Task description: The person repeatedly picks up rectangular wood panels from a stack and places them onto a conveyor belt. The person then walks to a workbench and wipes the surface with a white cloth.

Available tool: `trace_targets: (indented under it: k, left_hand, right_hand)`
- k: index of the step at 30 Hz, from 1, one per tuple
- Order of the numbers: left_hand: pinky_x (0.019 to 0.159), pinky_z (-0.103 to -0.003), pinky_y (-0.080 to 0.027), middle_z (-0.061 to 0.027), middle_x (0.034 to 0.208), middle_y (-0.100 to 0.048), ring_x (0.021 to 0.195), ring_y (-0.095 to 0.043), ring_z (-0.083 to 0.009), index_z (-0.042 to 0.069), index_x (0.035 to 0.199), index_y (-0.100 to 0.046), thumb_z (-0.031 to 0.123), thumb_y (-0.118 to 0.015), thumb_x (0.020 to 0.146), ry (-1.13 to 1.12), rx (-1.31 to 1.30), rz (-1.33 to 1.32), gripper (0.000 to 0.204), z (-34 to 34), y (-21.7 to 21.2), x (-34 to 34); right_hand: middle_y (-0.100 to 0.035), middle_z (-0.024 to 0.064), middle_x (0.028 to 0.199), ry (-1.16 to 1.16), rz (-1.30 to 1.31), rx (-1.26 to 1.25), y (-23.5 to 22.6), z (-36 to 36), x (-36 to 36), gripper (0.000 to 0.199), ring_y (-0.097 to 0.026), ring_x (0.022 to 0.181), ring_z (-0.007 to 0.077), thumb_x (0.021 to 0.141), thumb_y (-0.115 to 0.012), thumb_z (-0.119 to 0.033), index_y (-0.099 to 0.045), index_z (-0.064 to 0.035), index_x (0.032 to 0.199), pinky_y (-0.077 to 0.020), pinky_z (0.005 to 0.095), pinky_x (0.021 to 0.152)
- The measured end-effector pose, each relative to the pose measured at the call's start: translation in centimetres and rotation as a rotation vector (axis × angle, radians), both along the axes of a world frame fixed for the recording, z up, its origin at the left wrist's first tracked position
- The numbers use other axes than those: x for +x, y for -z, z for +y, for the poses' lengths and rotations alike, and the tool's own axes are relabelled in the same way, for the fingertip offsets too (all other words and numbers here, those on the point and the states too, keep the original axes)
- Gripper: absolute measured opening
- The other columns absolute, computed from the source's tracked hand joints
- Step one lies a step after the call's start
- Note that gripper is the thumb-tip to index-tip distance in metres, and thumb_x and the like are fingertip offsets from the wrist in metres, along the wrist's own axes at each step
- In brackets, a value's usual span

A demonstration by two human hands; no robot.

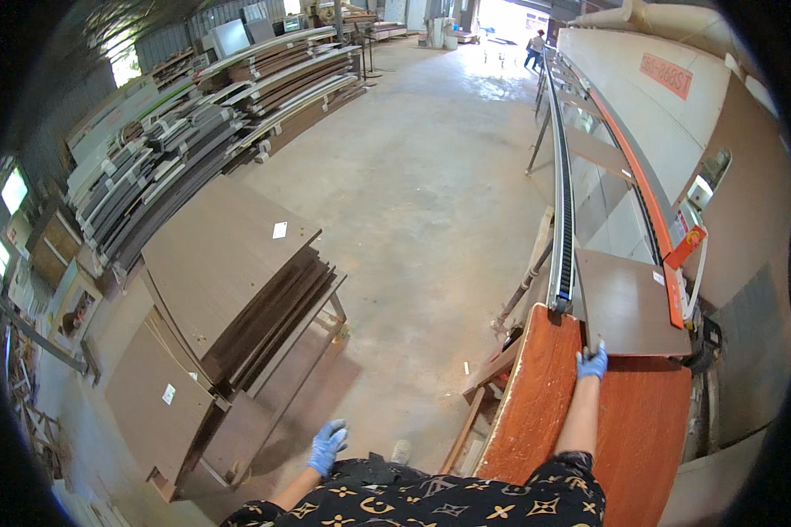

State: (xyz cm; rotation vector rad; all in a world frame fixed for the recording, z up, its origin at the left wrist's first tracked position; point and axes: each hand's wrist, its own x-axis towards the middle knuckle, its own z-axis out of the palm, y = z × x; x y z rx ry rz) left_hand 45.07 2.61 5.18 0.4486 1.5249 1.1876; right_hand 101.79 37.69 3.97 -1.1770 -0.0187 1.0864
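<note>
My right hand [591, 362], in a blue glove, grips the near left corner of a flat brown board [633, 303]. The board has a small white label and lies along the machine's orange rail [646, 189], its near edge over a reddish-brown wooden table [536, 386]. Down at my left side hangs my left hand [327, 448], also gloved in blue; its fingers are slightly bent and hold nothing. Left of it, a stack of brown boards [228, 255] rests on a metal-framed stand, with another labelled board [160, 395] leaning beside it.
A long roller rail [562, 184] on legs runs away from the table, beside a large white machine [650, 105]. More boards lie along the machine. Piles of long strips [176, 149] line the left wall. Far off, a person [535, 48] stands near the bright doorway.
</note>
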Motion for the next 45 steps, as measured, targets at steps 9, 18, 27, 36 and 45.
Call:
trace_targets:
  k: [9,18,27,36,45]
  left_hand:
    - [0.085,-0.034,-0.042,-0.0055,0.116,-0.050,0.106,-0.048,-0.0177,0.010,0.120,-0.047,0.034,-0.056,0.083,0.528,-0.020,-0.118,0.045,6.5,0.6,4.1]
    - [0.077,-0.034,-0.047,-0.0054,0.118,-0.049,0.106,-0.048,-0.0172,0.014,0.128,-0.036,0.040,-0.058,0.080,0.974,-0.127,-0.272,0.059,9.5,-1.4,14.2]
    - [0.060,-0.028,-0.048,-0.0027,0.096,-0.058,0.077,-0.055,-0.0142,0.011,0.110,-0.055,0.045,-0.055,0.081,0.950,-0.162,-0.156,0.044,7.8,-5.6,10.7]
    - [0.065,-0.032,-0.052,-0.0045,0.088,-0.058,0.078,-0.058,-0.0165,0.010,0.097,-0.059,0.040,-0.056,0.081,0.250,-0.018,-0.270,0.034,-3.5,-6.1,-8.9]
    - [0.087,-0.040,-0.044,-0.0094,0.111,-0.055,0.100,-0.054,-0.0230,0.006,0.115,-0.049,0.034,-0.059,0.078,-0.584,0.135,-0.493,0.047,-26.5,-6.7,-18.7]
  right_hand:
    - [-0.049,0.0014,0.058,-0.577,0.158,-0.032,-4.9,-23.5,-6.6,0.026,-0.046,0.047,0.0161,0.073,-0.065,-0.037,-0.054,-0.0145,0.078,-0.0447,0.0319,0.048]
    - [-0.052,0.0166,0.115,0.005,-1.466,-0.879,-4.7,-39.6,3.6,0.050,-0.051,0.103,0.0288,0.079,-0.057,-0.034,-0.048,-0.0002,0.115,-0.0401,0.0358,0.088]
    - [-0.052,0.0130,0.117,0.154,-0.960,-0.779,-2.2,-45.2,4.6,0.055,-0.052,0.101,0.0281,0.079,-0.057,-0.038,-0.045,-0.0040,0.121,-0.0416,0.0395,0.087]
    - [-0.058,0.0057,0.102,-0.755,-0.534,-0.075,-5.4,-29.3,-12.3,0.037,-0.055,0.089,0.0192,0.084,-0.054,-0.025,-0.050,-0.0037,0.114,-0.0450,0.0343,0.078]
    - [-0.052,0.0101,0.109,-1.196,-0.488,0.074,-7.7,-24.4,-38.3,0.044,-0.052,0.093,0.0202,0.082,-0.057,-0.019,-0.040,-0.0017,0.120,-0.0437,0.0334,0.082]
